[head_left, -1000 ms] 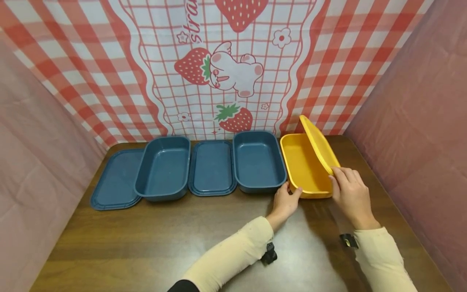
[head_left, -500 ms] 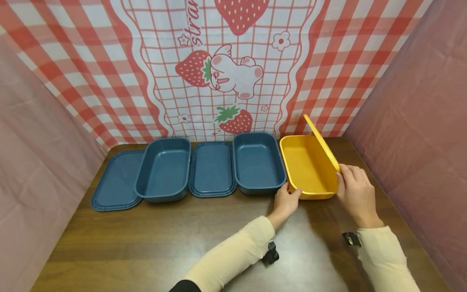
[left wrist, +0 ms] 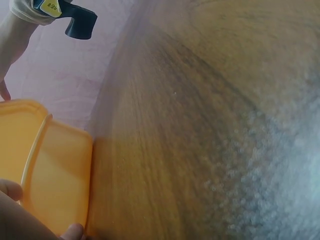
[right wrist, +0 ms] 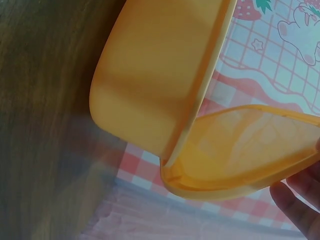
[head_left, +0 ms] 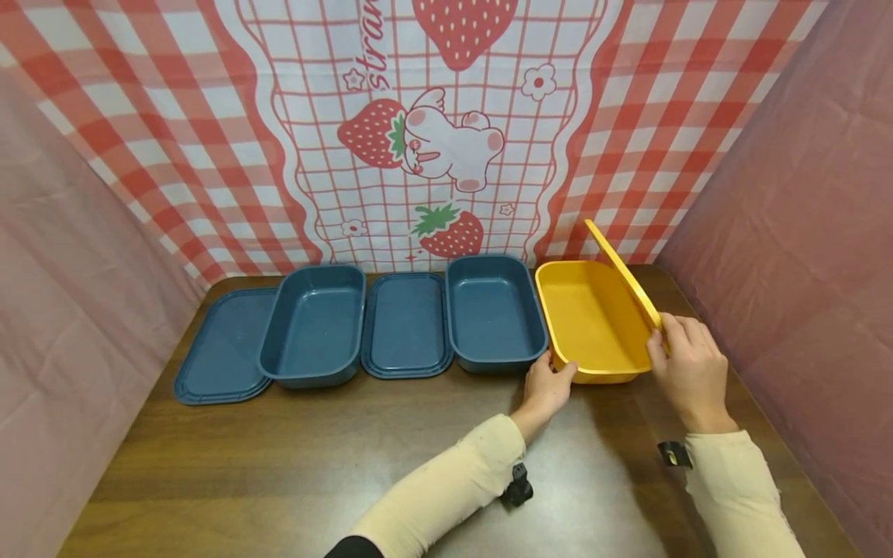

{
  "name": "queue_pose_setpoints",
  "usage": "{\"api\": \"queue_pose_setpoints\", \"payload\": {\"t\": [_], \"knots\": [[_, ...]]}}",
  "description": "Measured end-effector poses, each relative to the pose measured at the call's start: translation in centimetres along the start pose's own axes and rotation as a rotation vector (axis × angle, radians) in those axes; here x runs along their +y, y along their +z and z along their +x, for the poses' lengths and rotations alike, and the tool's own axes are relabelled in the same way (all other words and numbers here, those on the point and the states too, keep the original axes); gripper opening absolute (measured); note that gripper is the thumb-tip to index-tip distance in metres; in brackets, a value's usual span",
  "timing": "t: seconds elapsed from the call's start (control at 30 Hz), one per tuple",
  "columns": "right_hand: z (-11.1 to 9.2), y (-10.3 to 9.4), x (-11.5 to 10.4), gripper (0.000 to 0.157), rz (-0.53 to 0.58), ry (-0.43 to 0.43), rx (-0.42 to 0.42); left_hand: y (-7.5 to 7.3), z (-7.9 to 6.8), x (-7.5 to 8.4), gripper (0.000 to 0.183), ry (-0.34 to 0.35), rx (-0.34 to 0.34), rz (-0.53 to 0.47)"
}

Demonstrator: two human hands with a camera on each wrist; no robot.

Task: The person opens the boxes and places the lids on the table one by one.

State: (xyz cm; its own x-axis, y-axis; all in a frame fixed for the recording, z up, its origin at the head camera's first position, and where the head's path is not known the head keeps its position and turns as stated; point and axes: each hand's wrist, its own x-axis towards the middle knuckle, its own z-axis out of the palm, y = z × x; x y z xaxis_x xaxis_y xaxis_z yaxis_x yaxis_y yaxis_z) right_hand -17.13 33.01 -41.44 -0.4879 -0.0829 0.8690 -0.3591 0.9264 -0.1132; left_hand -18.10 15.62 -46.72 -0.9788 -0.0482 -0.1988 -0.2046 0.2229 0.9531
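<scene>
My left hand point(head_left: 546, 390) grips the near left corner of the yellow box point(head_left: 591, 319), its thumb over the rim. The box stands at the right of the row, its inside bare. My right hand point(head_left: 691, 370) pinches the near end of the yellow lid point(head_left: 623, 271), which is tilted steeply along the box's right side. In the right wrist view the underside of the lid point(right wrist: 240, 155) shows beside the box wall point(right wrist: 145, 75), with the fingertips point(right wrist: 287, 197) at its edge. The left wrist view shows the box's near wall point(left wrist: 62, 170) and part of the left hand point(left wrist: 22, 217).
Left of the yellow box stand a blue box point(head_left: 495, 314), a flat blue lid point(head_left: 407, 325), another blue box point(head_left: 314, 325) and another blue lid point(head_left: 225, 345). They line the back of the wooden table point(head_left: 279, 465). A checked cloth point(head_left: 446, 139) hangs behind, pink cloth at both sides.
My right hand has moved right with the yellow lid, swinging it away from over the box into a steeper stance, so more of the inside shows. The left hand has stayed on the corner.
</scene>
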Motion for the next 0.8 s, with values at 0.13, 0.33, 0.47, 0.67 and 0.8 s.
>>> {"api": "queue_pose_setpoints", "payload": {"t": [0.13,0.33,0.47,0.67,0.8], "knots": [[0.1,-0.1,0.1,0.022,-0.006,0.017,0.002,0.0,0.1,0.0,0.045,0.003,-0.003,-0.003],[0.2,-0.3,0.1,0.021,-0.003,0.06,0.005,0.0,0.2,-0.2,0.044,0.011,-0.009,-0.001],[0.3,-0.5,0.3,0.021,0.005,0.09,-0.001,-0.1,0.2,-0.4,0.05,0.016,-0.017,0.007],[0.2,-0.6,0.7,0.022,0.024,0.129,0.019,-0.1,0.3,-0.5,0.052,0.015,-0.024,0.005],[0.0,-0.5,1.0,0.022,0.039,0.157,0.066,-0.2,0.2,-0.4,0.051,0.028,-0.025,0.014]]}}
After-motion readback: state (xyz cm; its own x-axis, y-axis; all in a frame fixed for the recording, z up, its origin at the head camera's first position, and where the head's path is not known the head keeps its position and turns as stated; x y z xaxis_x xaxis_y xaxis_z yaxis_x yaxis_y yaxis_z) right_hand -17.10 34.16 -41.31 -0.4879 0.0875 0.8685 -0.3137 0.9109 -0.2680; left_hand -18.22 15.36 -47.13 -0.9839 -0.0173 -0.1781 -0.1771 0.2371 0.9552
